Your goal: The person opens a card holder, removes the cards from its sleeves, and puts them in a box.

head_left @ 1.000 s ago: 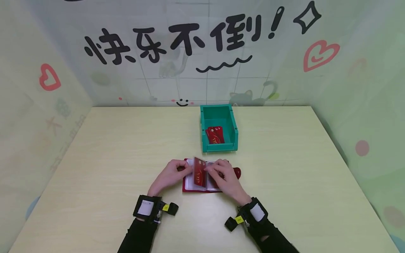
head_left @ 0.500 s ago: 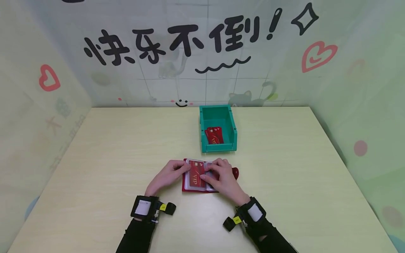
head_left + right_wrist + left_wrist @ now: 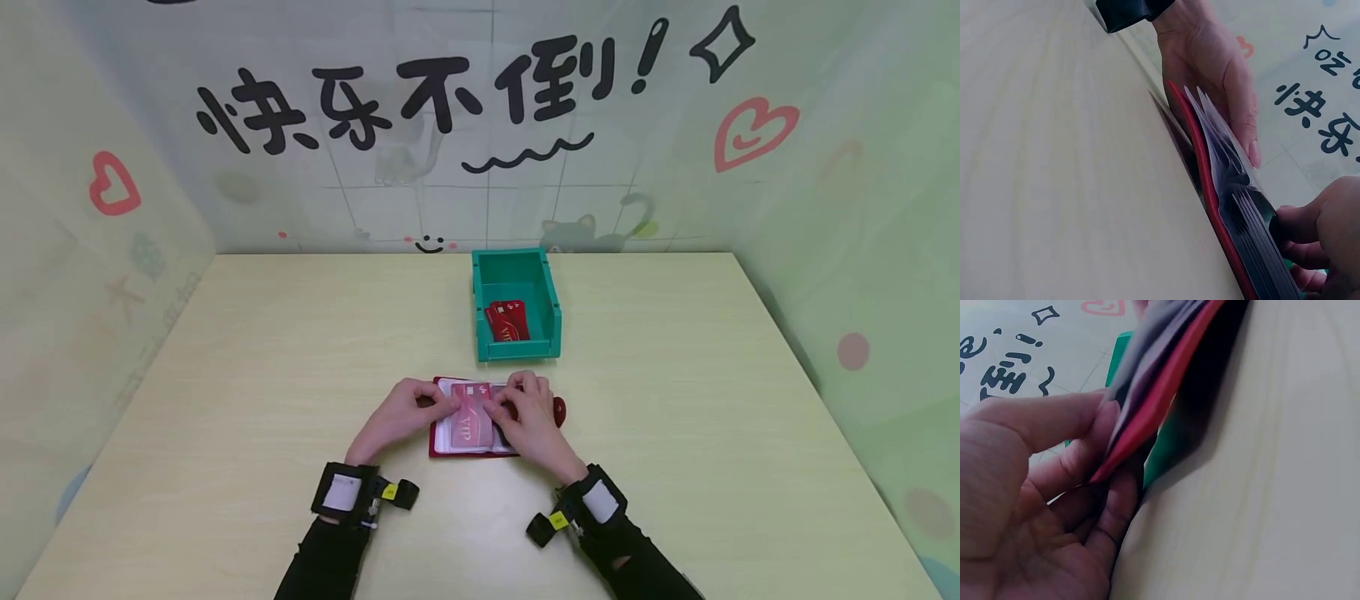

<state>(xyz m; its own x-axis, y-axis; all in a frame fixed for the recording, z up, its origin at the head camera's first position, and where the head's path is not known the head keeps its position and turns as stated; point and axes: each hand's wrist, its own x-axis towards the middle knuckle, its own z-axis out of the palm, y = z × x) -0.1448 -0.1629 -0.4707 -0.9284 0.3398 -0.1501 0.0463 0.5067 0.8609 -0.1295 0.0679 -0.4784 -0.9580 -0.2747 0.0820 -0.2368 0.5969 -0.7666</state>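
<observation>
A small red card holder (image 3: 437,442) with clear sleeves lies spread on the table. Over its left page is a VIP card (image 3: 469,429), paler than the cards in the bin; a clear sleeve or glare may cause this. My left hand (image 3: 408,415) grips the holder's left edge; in the left wrist view the thumb is on the page side and fingers are under the red cover (image 3: 1163,394). With thumb and index finger my right hand (image 3: 531,425) pinches at the card's right edge. In the right wrist view a stack of sleeves (image 3: 1260,244) stands near the right thumb.
Behind the holder stands a green bin (image 3: 517,351) with several red VIP cards (image 3: 507,321) inside. A dark red rounded piece (image 3: 559,411) shows past the right hand. Printed walls surround the pale wooden table (image 3: 300,333).
The card was raised and tilted, then lay flat and bright red on the left page. It now sits slightly farther right and looks paler. Both hands stay at the holder with small finger movements.
</observation>
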